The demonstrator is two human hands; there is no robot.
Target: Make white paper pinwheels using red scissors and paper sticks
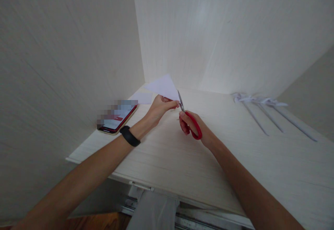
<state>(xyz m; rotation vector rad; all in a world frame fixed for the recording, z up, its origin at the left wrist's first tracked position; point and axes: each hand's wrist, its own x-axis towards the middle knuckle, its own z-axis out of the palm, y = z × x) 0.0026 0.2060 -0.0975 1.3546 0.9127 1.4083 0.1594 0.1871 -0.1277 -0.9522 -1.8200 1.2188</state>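
Note:
A white triangular piece of paper (163,85) is pinched in my left hand (161,107), which wears a black wristband (129,136). The paper is raised above the tabletop, its tip slanting up and away from me. My right hand (194,124) grips a pair of red-handled scissors (197,128), fingers through the loops. The metal blades point away from me, right beside the paper's right corner and my left fingertips. Whether the blades touch the paper I cannot tell.
A phone (117,117) with a lit screen lies at the left by the wall panel. Another white sheet (143,98) rests behind it. Three white paper flowers with long stems (271,117) lie at the right. White panels (198,32) enclose the pale tabletop (167,160).

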